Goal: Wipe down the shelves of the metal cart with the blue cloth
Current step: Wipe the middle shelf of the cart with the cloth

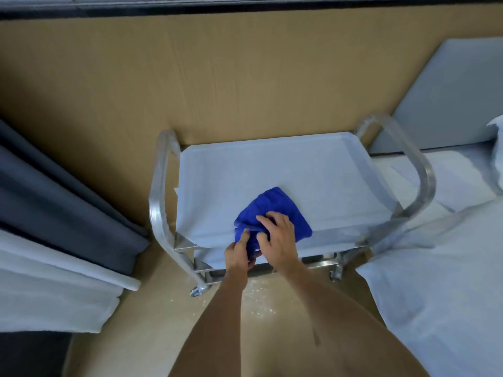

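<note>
Blue cloth (pixel 275 210): soft, matt, fuzzy weave. Metal cart (pixel 156 202): frame polished, shiny, wrapped in clear glossy film. Top shelf (pixel 272 164): smooth, covered by pale matt film. Cardboard (pixel 217 77) underneath: brown, matt, faintly creased. Grey panels (pixel 54 191) at left: smooth, dull. White foam sheet (pixel 435 295) at right: soft, matt.

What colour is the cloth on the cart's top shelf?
Deep blue, plain with no pattern. The cloth shows best in the head view, bunched under both hands.
</note>
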`<state>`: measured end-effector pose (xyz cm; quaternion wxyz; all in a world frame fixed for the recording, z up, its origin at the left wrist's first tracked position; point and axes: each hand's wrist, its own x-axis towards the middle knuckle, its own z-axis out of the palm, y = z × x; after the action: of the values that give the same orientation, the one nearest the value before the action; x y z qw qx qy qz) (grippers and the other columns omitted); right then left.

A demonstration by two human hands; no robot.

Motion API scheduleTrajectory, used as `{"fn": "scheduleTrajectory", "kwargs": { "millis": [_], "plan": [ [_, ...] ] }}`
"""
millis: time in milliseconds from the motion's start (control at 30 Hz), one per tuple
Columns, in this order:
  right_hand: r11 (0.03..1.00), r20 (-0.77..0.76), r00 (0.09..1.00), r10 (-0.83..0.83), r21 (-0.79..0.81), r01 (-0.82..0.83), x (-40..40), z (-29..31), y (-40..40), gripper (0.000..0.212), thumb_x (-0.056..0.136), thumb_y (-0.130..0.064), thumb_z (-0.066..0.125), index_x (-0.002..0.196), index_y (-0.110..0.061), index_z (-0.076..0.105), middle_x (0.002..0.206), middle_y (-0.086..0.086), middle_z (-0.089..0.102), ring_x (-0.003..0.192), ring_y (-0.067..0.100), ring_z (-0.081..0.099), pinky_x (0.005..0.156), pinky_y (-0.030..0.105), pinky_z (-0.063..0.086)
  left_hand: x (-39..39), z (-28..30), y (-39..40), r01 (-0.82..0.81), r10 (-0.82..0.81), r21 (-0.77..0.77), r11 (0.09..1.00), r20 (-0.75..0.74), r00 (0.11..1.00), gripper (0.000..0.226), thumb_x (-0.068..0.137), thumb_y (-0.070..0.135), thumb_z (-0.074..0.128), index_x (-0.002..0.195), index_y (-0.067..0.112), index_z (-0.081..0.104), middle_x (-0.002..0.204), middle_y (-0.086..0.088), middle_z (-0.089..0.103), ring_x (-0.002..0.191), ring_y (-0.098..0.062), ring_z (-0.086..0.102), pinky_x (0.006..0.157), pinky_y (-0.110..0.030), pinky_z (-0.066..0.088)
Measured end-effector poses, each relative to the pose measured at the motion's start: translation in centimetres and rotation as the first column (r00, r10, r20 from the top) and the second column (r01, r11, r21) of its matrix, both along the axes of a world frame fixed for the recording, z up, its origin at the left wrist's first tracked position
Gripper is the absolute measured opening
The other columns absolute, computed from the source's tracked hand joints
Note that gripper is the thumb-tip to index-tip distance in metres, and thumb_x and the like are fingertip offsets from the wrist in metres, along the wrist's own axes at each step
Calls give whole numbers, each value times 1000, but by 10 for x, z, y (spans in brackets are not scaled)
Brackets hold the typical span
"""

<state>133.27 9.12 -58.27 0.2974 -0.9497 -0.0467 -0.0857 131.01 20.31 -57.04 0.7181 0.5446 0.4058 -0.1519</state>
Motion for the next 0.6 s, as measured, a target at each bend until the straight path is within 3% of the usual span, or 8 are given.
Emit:
{"fn": "scheduleTrajectory", "kwargs": {
  "millis": [67, 133, 200, 300, 367, 433, 533, 600],
  "plan": [
    [983, 136, 987, 90, -174, -65, 11, -26, -4, 45, 91, -42, 43, 122, -21, 68, 141, 13, 53, 131, 33, 47, 109, 52, 35, -4, -26, 5, 45, -64, 155, 987, 116, 991, 45, 88, 48, 63, 76, 5, 61, 65, -7, 62, 54, -20, 59, 61, -30, 51],
    [936, 200, 971, 131, -347, -54, 22, -53, -8, 54, 93, -51, 39, 137, -25, 57, 152, 12, 42, 140, 32, 39, 112, 53, 30, -6, -69, 8, 53, -182, 458, 887, 243, 953, 67, 80, 74, 52, 72, 8, 63, 67, -4, 66, 63, -20, 63, 63, -32, 53],
    [907, 277, 956, 92, -420, 34, 31, -78, -8, 62, 91, -57, 36, 142, -24, 51, 151, 13, 44, 138, 32, 42, 110, 53, 34, -3, -104, 6, -46, -203, 595, 802, 344, 917, 74, 73, 84, 35, 69, 14, 59, 70, -2, 64, 68, -22, 59, 68, -41, 53],
    [918, 444, 894, 61, -377, 124, 37, -101, -5, 64, 89, -57, 36, 135, -18, 58, 142, 13, 54, 130, 32, 51, 102, 48, 41, 11, -132, -13, -208, -206, 646, 735, 504, 839, 67, 76, 74, 18, 56, 14, 41, 55, -5, 48, 56, -24, 44, 59, -40, 41],
    [933, 541, 840, 47, -324, 157, 41, -106, -5, 62, 89, -56, 37, 129, -16, 64, 136, 13, 60, 125, 31, 56, 99, 46, 44, 19, -139, -27, -297, -174, 641, 708, 565, 806, 64, 83, 67, 15, 54, 15, 38, 54, -4, 46, 56, -25, 44, 55, -35, 35],
    [945, 589, 807, 32, -280, 167, 39, -107, -2, 63, 90, -56, 35, 125, -15, 66, 133, 12, 63, 123, 31, 57, 98, 46, 44, 17, -147, -29, -353, -163, 661, 662, 587, 793, 63, 92, 63, 21, 55, 16, 42, 56, -4, 50, 58, -26, 50, 55, -34, 37],
    [934, 569, 822, -13, -285, 213, 25, -104, 1, 67, 91, -60, 29, 130, -17, 62, 141, 14, 56, 130, 32, 51, 102, 51, 39, -6, -150, -5, -399, -169, 710, 581, 585, 794, 59, 94, 60, 30, 60, 16, 49, 59, 0, 55, 59, -22, 54, 56, -31, 42],
    [896, 473, 877, -85, -348, 274, 17, -99, 2, 75, 90, -66, 19, 140, -21, 52, 151, 17, 42, 138, 35, 39, 108, 55, 30, -26, -146, 23, -394, -123, 790, 470, 501, 857, 53, 94, 57, 30, 81, 17, 61, 75, -1, 64, 73, -24, 63, 67, -32, 46]
  ]
}}
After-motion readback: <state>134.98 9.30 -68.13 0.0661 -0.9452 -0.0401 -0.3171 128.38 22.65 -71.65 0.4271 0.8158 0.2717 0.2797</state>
